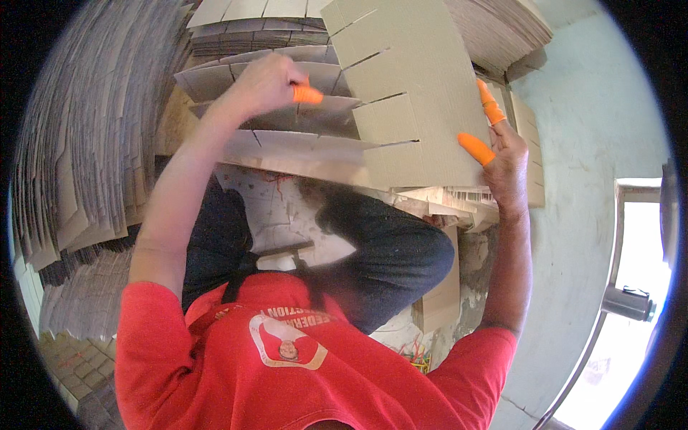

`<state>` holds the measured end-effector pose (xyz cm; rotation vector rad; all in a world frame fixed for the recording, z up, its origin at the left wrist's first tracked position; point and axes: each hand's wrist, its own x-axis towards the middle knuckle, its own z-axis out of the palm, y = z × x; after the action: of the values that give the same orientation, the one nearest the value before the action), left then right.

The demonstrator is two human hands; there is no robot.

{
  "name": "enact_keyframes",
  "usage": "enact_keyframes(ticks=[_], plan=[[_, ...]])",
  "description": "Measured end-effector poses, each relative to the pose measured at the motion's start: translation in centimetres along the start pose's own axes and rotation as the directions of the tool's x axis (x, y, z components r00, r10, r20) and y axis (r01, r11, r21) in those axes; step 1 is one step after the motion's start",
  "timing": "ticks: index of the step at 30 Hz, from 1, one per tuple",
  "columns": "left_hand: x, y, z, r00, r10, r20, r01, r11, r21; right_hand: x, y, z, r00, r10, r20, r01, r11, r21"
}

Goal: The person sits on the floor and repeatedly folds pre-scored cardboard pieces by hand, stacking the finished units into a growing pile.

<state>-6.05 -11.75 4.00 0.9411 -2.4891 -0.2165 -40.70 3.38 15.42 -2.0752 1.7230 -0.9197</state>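
A broad, slotted cardboard sheet (pixel 423 86) tilts over several upright slotted cardboard strips (pixel 308 147), its slotted left edge meeting their right ends. My right hand (pixel 507 161) grips the sheet's right edge, with orange covers on the thumb and a finger. The other fingers of that hand are partly hidden. My left hand (pixel 272 77) is above the strips, left of the sheet. Its fingers are curled closed, with orange covers at the tips; whatever they may pinch cannot be made out.
Tall stacks of cardboard (pixel 93 122) rise on the left. Another cardboard stack (pixel 498 32) lies at the far right, beside a pale wall (pixel 580 143). My bent legs (pixel 387 251) are below the strips. A bright doorway (pixel 631 287) shows at the right.
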Motion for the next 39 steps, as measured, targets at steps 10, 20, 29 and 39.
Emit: enact_keyframes(ticks=[10, 20, 29, 39], plan=[[5.9, -5.3, 0.0, 0.930, -0.321, 0.177, 0.251, 0.910, 0.329, 0.5, -1.4, 0.7, 0.999, -0.024, 0.049, 0.032, 0.987, -0.159], [6.1, -7.0, 1.6, 0.951, -0.302, 0.071, 0.271, 0.921, 0.281, 1.0, -0.7, 0.7, 0.990, -0.043, 0.135, 0.066, 0.982, -0.175], [6.2, -7.3, 2.3, 0.938, -0.344, 0.036, 0.322, 0.908, 0.266, 3.8, -3.6, 3.6, 0.853, 0.169, 0.495, -0.106, 0.983, -0.151], [6.9, -7.1, 1.8, 0.944, -0.320, 0.079, 0.282, 0.909, 0.307, 3.6, -2.2, 4.4, 0.828, -0.107, 0.550, 0.066, 0.993, 0.095]])
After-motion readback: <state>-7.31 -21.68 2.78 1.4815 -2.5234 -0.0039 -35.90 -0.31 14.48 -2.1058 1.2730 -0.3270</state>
